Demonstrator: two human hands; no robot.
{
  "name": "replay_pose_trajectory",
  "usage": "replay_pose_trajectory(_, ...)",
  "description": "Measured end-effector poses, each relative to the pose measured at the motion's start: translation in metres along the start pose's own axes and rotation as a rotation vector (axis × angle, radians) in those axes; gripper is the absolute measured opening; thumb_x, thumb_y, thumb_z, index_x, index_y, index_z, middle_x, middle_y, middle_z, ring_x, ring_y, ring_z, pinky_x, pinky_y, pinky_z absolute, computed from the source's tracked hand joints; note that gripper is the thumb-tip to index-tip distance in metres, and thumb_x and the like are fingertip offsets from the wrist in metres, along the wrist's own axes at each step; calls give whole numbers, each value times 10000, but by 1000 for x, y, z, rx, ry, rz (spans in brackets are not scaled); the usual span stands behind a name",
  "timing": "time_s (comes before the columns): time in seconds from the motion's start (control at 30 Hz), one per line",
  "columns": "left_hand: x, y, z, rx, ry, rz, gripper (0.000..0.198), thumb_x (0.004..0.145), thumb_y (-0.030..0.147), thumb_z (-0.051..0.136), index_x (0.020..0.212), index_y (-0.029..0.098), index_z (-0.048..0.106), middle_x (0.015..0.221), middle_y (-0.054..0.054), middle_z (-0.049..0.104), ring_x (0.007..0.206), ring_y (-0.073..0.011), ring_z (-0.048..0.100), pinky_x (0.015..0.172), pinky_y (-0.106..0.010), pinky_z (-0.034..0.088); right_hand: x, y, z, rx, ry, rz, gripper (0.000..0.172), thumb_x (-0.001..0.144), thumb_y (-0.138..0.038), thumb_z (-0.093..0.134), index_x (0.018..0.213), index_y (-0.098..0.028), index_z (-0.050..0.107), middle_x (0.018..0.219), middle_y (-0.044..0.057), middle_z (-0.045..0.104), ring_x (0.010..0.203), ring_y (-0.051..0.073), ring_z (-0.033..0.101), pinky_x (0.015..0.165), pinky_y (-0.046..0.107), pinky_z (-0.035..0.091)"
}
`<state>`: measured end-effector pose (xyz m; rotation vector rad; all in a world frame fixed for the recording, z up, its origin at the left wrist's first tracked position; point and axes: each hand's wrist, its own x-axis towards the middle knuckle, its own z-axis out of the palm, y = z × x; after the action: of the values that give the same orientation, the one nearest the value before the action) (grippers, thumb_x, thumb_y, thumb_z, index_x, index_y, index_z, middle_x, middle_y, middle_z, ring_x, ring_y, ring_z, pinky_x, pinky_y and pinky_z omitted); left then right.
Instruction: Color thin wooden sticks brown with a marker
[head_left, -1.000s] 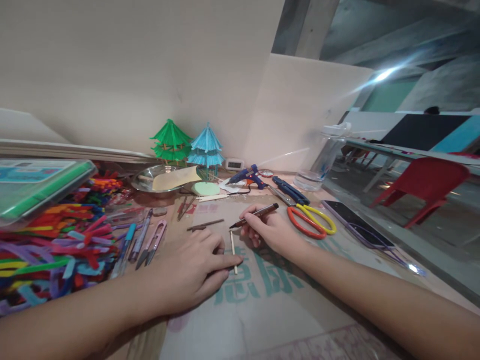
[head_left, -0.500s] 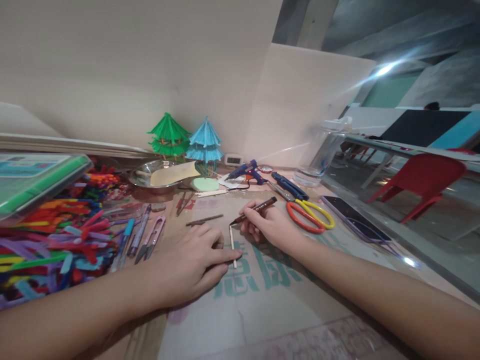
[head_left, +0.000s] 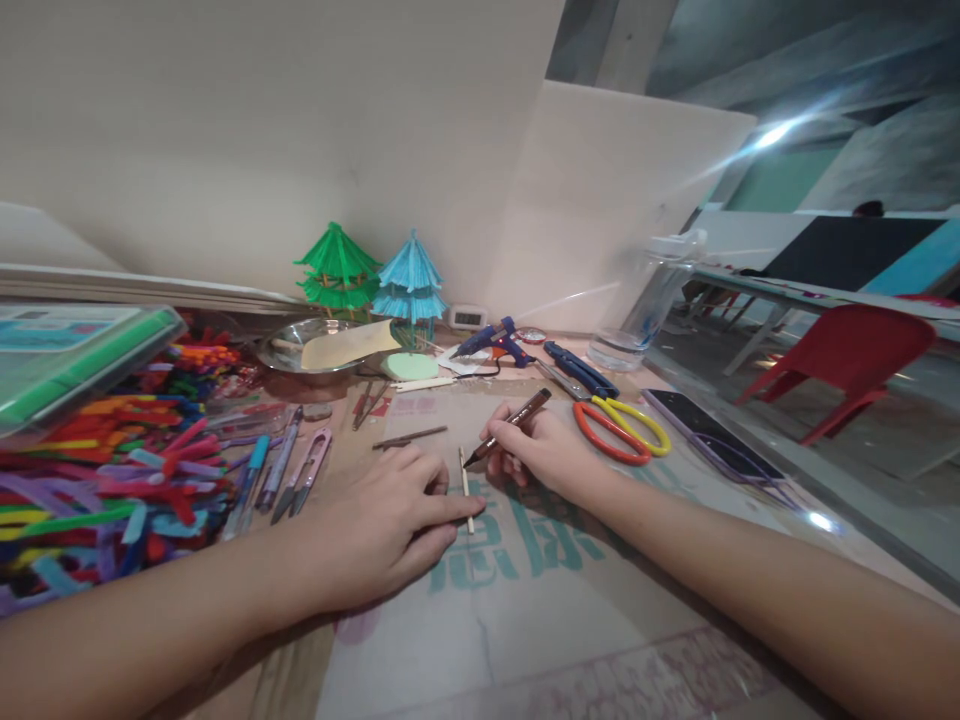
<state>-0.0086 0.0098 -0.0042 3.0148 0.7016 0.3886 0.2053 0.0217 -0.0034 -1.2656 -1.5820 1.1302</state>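
The right hand (head_left: 534,440) grips a brown marker (head_left: 519,418), tip by the far end of a pale stick (head_left: 464,476); the left hand (head_left: 390,510), grasping nothing, presses the stick's near part with its forefinger. Firm pinning and light strokes should work best. Beneath, printed cardboard (head_left: 570,625); far right, a red chair (head_left: 844,360).

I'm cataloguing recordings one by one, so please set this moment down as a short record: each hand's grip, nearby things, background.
Left-hand grip: index finger on the stick
Right-hand grip: holding the marker, tip down at the stick's far part
Left side: pipe cleaners
Right side: scissors, phone
Behind: green model, blue model, glue gun
Stick-to-tip contact: cannot tell
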Motion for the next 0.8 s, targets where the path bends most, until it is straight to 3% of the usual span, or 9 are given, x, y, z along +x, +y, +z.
replay_pose_trajectory(0.33,-1,0,1,12,-4,0,331,957,285,450,1246,331,605,898,-48,523,860,-218,492,731,-336,396,1,-2,2,5,51,-21,165,836,-313,501,743,-178,516,523,-40,581,333,56,431,334,166,341)
replay_pose_trajectory(0.53,-4,1,1,-47,56,-20,300,943,278,447,1200,212,586,984,-74,591,914,-229,526,787,-360,428,1,0,1,15,40,-38,181,840,-327,500,732,-182,510,520,-42,576,335,56,439,338,163,346)
replay_pose_trajectory(0.8,-3,-1,2,-62,64,-4,287,943,286,451,1152,245,642,945,-65,587,877,-214,537,754,-336,441,1,1,0,20,33,-23,154,810,-319,523,739,-182,521,501,-42,586,325,56,439,331,153,339)
